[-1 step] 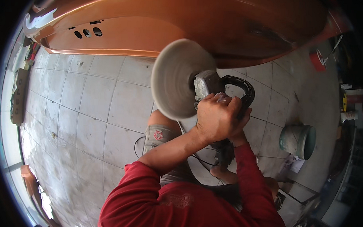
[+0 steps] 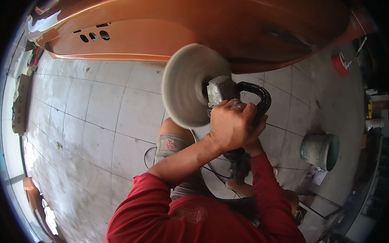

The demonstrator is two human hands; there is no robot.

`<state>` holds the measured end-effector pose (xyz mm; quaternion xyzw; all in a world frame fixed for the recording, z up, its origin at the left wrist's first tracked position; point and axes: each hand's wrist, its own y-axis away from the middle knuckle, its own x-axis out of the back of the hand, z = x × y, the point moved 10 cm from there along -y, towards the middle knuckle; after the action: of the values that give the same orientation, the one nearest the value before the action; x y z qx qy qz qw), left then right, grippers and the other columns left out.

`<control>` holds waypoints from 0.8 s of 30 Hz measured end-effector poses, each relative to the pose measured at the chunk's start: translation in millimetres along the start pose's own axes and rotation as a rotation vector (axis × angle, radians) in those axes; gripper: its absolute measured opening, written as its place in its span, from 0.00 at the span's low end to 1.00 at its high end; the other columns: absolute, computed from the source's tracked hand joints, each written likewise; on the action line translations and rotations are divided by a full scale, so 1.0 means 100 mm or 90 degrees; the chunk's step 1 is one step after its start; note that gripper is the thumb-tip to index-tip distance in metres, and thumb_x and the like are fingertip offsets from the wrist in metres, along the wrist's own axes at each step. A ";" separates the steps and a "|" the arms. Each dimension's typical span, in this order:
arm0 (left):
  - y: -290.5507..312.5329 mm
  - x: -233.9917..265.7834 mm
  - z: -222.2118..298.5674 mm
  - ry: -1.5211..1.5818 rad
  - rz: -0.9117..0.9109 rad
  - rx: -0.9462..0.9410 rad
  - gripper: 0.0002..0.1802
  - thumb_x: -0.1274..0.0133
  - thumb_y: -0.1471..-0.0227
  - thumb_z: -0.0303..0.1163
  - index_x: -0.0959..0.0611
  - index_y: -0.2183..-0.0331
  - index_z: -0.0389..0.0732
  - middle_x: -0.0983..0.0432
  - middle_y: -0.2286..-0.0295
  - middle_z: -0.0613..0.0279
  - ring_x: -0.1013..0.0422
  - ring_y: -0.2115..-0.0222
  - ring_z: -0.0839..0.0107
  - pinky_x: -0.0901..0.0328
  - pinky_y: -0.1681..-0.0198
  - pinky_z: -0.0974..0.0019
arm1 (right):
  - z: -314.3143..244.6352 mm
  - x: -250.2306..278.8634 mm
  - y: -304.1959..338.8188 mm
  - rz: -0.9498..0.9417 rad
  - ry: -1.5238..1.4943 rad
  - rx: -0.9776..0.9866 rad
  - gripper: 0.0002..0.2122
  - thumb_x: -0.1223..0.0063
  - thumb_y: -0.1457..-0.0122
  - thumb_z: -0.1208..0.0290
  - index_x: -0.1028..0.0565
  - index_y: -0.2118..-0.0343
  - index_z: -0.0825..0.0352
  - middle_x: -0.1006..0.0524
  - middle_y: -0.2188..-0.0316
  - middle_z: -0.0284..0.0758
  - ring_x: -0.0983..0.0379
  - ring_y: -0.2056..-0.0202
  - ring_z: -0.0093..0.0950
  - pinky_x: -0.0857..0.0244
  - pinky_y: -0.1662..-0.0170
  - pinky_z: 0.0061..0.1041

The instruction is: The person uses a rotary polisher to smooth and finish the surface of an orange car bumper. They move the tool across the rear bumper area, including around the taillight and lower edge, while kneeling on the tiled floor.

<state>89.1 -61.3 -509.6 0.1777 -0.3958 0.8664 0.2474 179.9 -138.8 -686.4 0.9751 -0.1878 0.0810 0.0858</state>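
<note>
A polisher (image 2: 221,89) with a large pale round pad (image 2: 189,85) is in my hands. The pad's surface is smeared by spinning. Its upper edge overlaps the lower edge of an orange car bumper (image 2: 157,33); whether they touch I cannot tell. My left hand (image 2: 229,125) wraps over the polisher's body, behind its metal head. My right hand (image 2: 256,138), largely hidden behind the left, closes round the body from the right. A black loop handle (image 2: 262,95) sticks out to the right above my hands. The tool's dark rear end (image 2: 239,163) points down toward my foot.
A black cord (image 2: 215,172) runs near my legs. On the tiled floor (image 2: 130,111), a greenish bucket (image 2: 315,150) lies to the right. A small red container (image 2: 340,65) is at far right, a carton (image 2: 21,104) at far left. An orange part (image 2: 33,195) sits lower left.
</note>
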 end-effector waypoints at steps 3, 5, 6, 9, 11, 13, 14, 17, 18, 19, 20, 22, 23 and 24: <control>-0.01 -0.05 0.05 -0.016 -0.025 -0.027 0.21 0.24 0.58 0.43 0.21 0.76 0.43 0.22 0.81 0.62 0.22 0.80 0.59 0.28 0.75 0.57 | 0.10 -0.05 0.06 0.003 -0.011 0.005 0.38 0.22 0.45 0.62 0.29 0.34 0.69 0.21 0.41 0.39 0.23 0.40 0.32 0.29 0.37 0.36; -0.07 -0.03 0.07 -0.018 -0.011 -0.044 0.21 0.24 0.58 0.43 0.21 0.77 0.43 0.22 0.82 0.61 0.22 0.80 0.58 0.28 0.75 0.56 | 0.16 0.02 0.01 0.017 -0.015 0.020 0.38 0.23 0.45 0.62 0.29 0.33 0.69 0.21 0.41 0.39 0.23 0.40 0.33 0.29 0.37 0.37; -0.08 -0.04 0.10 -0.016 -0.005 -0.049 0.21 0.24 0.58 0.43 0.21 0.77 0.43 0.22 0.82 0.61 0.23 0.80 0.58 0.28 0.75 0.56 | 0.18 0.07 0.01 0.020 -0.015 0.023 0.38 0.23 0.45 0.62 0.29 0.33 0.69 0.21 0.41 0.39 0.23 0.40 0.33 0.29 0.37 0.37; -0.08 -0.06 -0.05 -0.026 -0.013 -0.004 0.22 0.24 0.58 0.43 0.22 0.77 0.43 0.23 0.82 0.60 0.23 0.80 0.56 0.28 0.75 0.56 | 0.27 0.10 0.01 0.020 -0.007 0.033 0.38 0.23 0.45 0.63 0.30 0.33 0.69 0.21 0.41 0.40 0.23 0.40 0.33 0.29 0.37 0.37; -0.02 -0.02 -0.15 -0.018 0.007 0.023 0.22 0.24 0.57 0.42 0.21 0.77 0.43 0.24 0.82 0.58 0.23 0.80 0.55 0.28 0.75 0.56 | 0.28 0.07 0.02 0.002 -0.013 0.023 0.38 0.23 0.45 0.63 0.30 0.33 0.69 0.21 0.40 0.40 0.23 0.40 0.33 0.29 0.37 0.37; 0.02 0.14 -0.26 -0.015 0.037 0.047 0.21 0.23 0.56 0.41 0.20 0.76 0.41 0.23 0.82 0.57 0.23 0.80 0.53 0.28 0.75 0.55 | 0.25 -0.05 -0.01 -0.037 -0.014 -0.011 0.37 0.22 0.48 0.60 0.26 0.36 0.69 0.18 0.45 0.40 0.21 0.43 0.33 0.27 0.39 0.36; 0.02 0.23 -0.33 -0.026 0.035 0.075 0.20 0.23 0.55 0.40 0.18 0.74 0.40 0.21 0.80 0.55 0.22 0.79 0.51 0.28 0.74 0.54 | 0.18 -0.11 -0.06 -0.057 -0.015 -0.024 0.36 0.20 0.50 0.57 0.23 0.40 0.69 0.16 0.49 0.40 0.18 0.47 0.32 0.25 0.42 0.36; 0.06 0.48 -0.55 0.044 0.089 0.115 0.15 0.24 0.51 0.33 0.13 0.70 0.34 0.20 0.78 0.52 0.20 0.78 0.60 0.27 0.72 0.61 | -0.19 -0.23 -0.17 -0.126 0.036 -0.060 0.35 0.19 0.53 0.54 0.20 0.45 0.72 0.13 0.56 0.41 0.14 0.54 0.33 0.22 0.49 0.35; 0.05 0.53 -0.61 0.089 0.088 0.162 0.13 0.26 0.48 0.30 0.13 0.69 0.32 0.19 0.78 0.55 0.22 0.77 0.71 0.28 0.71 0.66 | -0.34 -0.20 -0.21 -0.140 0.072 -0.072 0.35 0.20 0.53 0.54 0.20 0.47 0.72 0.13 0.57 0.41 0.14 0.55 0.33 0.22 0.50 0.35; 0.10 0.53 -0.76 0.154 0.125 0.236 0.17 0.24 0.51 0.37 0.13 0.71 0.35 0.19 0.79 0.53 0.20 0.79 0.60 0.27 0.73 0.60 | -0.47 -0.18 -0.24 -0.157 0.107 -0.083 0.34 0.20 0.53 0.54 0.19 0.48 0.73 0.13 0.59 0.42 0.14 0.56 0.34 0.22 0.51 0.35; 0.08 0.52 -0.77 0.185 0.135 0.267 0.17 0.24 0.50 0.36 0.13 0.70 0.34 0.19 0.79 0.54 0.20 0.79 0.64 0.28 0.73 0.62 | -0.58 -0.15 -0.25 -0.170 0.144 -0.096 0.34 0.20 0.53 0.53 0.19 0.49 0.74 0.13 0.60 0.42 0.14 0.58 0.34 0.22 0.52 0.36; 0.06 0.48 -0.78 0.261 0.159 0.318 0.16 0.25 0.48 0.36 0.13 0.70 0.32 0.19 0.80 0.56 0.22 0.79 0.70 0.29 0.74 0.64 | -0.75 -0.02 -0.21 -0.179 0.176 -0.128 0.32 0.20 0.53 0.53 0.19 0.51 0.74 0.13 0.61 0.42 0.14 0.59 0.35 0.22 0.53 0.35; 0.05 0.40 -0.77 0.304 0.173 0.337 0.16 0.25 0.48 0.35 0.13 0.70 0.32 0.20 0.80 0.57 0.22 0.79 0.72 0.29 0.75 0.64 | -0.79 0.07 -0.20 -0.188 0.192 -0.141 0.32 0.21 0.53 0.53 0.18 0.52 0.75 0.13 0.62 0.42 0.13 0.60 0.35 0.22 0.54 0.35; -0.01 0.30 -0.71 0.324 0.149 0.344 0.17 0.25 0.48 0.37 0.13 0.70 0.32 0.20 0.81 0.55 0.23 0.81 0.70 0.29 0.75 0.63 | -0.82 0.21 -0.13 -0.164 0.168 -0.145 0.30 0.21 0.51 0.53 0.17 0.54 0.74 0.13 0.63 0.42 0.13 0.60 0.34 0.22 0.54 0.35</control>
<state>57.3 2.9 -537.9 -0.0304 -0.0973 0.9781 0.1813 193.5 -118.3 -604.7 0.9559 -0.0567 0.1746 0.2291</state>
